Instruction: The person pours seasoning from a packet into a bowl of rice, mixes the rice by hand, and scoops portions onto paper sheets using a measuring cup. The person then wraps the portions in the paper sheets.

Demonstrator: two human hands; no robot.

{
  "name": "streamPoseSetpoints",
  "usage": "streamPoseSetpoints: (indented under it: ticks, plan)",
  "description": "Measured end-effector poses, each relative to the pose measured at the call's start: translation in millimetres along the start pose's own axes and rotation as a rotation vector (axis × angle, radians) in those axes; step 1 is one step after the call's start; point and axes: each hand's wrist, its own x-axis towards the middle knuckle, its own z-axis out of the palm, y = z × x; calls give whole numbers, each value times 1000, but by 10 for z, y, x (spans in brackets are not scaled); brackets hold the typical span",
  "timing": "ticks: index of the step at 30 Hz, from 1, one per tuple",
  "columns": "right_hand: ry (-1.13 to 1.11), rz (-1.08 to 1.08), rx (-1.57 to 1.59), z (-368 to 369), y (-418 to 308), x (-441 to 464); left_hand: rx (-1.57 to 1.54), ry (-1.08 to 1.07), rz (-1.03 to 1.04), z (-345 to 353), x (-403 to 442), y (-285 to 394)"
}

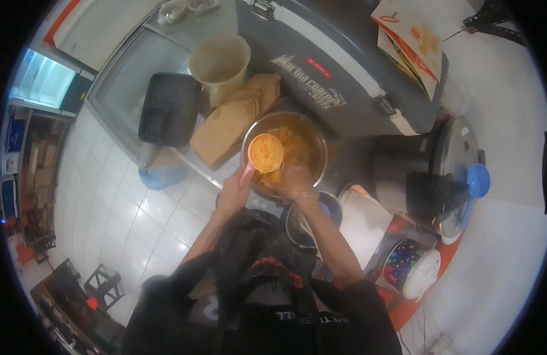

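Note:
My left hand (235, 190) is closed round the handle of a pink measuring cup (249, 170). Orange-yellow food (266, 153) fills the cup up to its rim. The cup is over the left part of a round metal pot (322, 133), which holds more of the same orange food (292, 137). My right hand (298, 179) reaches into the pot's near right side, close to the food. Its fingers are blurred, so their pose is unclear. Just below my right wrist stands a smaller metal bowl (294, 228).
Brown folded cartons (226, 127), a beige pitcher (220, 62) and a black tray (169, 109) stand left of the pot. Behind it is a large grey cooler (344, 77). To the right are a large dark lidded pot (403, 168), white paper (368, 228) and a patterned tub (400, 260).

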Motion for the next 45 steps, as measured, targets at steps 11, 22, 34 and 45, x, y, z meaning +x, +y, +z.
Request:
streamPoseSetpoints:
  ticks: [11, 22, 34, 45]
  plan:
    - [192, 64, 35, 481, -75, 106, 13, 10, 19, 92, 74, -35]
    - [57, -66, 618, 730, 616, 411, -65, 27, 65, 108, 76, -134]
    - [457, 107, 1244, -168, 34, -99, 3, -38, 85, 126, 14, -24]
    - [553, -374, -79, -96, -353, -138, 99, -131, -20, 190, -67, 144]
